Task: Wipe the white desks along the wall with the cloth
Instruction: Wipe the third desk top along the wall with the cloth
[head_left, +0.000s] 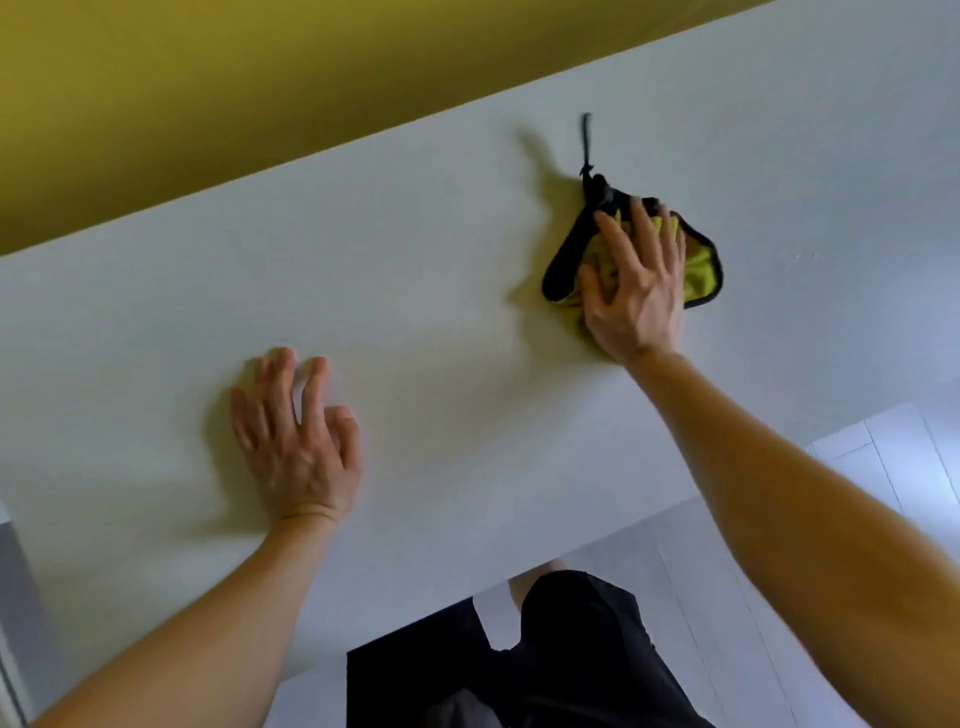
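At the far left, a yellow wall (260, 78) is seen behind the white tabletop (415, 270). The left grip (296, 441) is laid on the bare tabletop near its front edge, fingers spread and only slightly bent; nothing is held in it.

Further right and deeper in, the cloth (701, 275), yellow with a black border, is pinned flat to the tabletop by the right grip (634, 291), whose fingers are fanned out straight and pressed down on it rather than curled round it. The cloth lies directly beneath that grip, so the right one is the nearer. Its long axis runs away from the person toward the wall, ending in a thin black loop (586, 140).

The cloth's middle is hidden by the palm. Both ends of the tabletop are cut off, and dirt or damp cannot be made out. Pale floor (883, 467) is seen at the right.
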